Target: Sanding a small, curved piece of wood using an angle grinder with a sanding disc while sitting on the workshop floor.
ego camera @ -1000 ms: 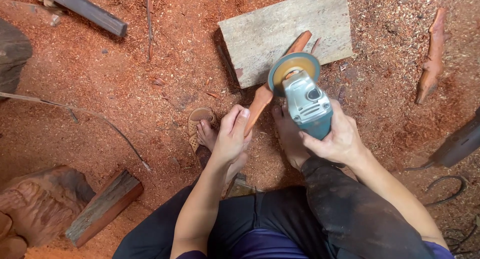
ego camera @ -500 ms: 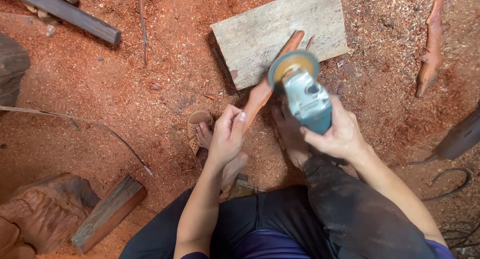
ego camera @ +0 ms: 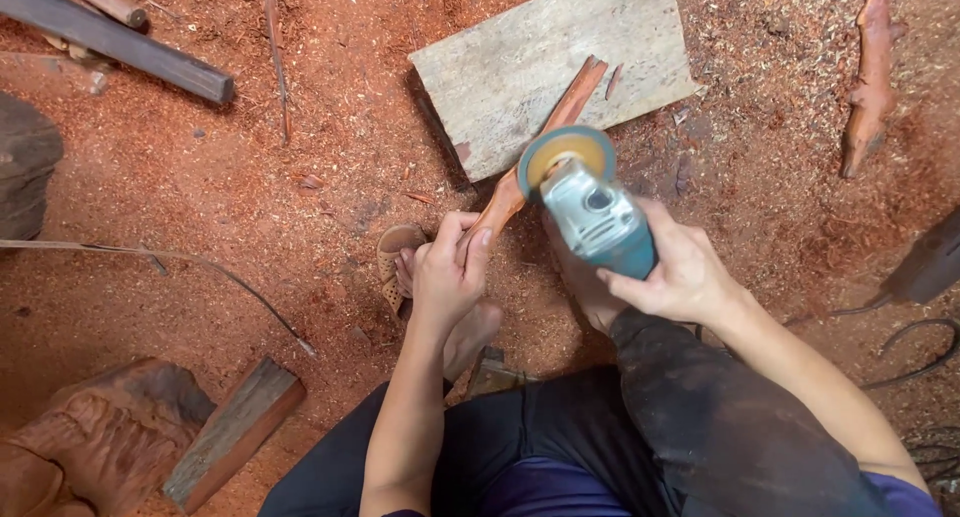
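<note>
Left hand (ego camera: pixel 447 277) gripping reddish wood strip (ego camera: pixel 540 147) on grey board (ego camera: pixel 520 67), right hand (ego camera: pixel 680 272) holding angle grinder (ego camera: pixel 590 207)

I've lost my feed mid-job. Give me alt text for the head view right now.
Seen from above, the right hand holds a teal angle grinder with its disc over a reddish wood strip, which the left hand steadies at its near end. The strip leans on a grey board lying on red sawdust.
</note>
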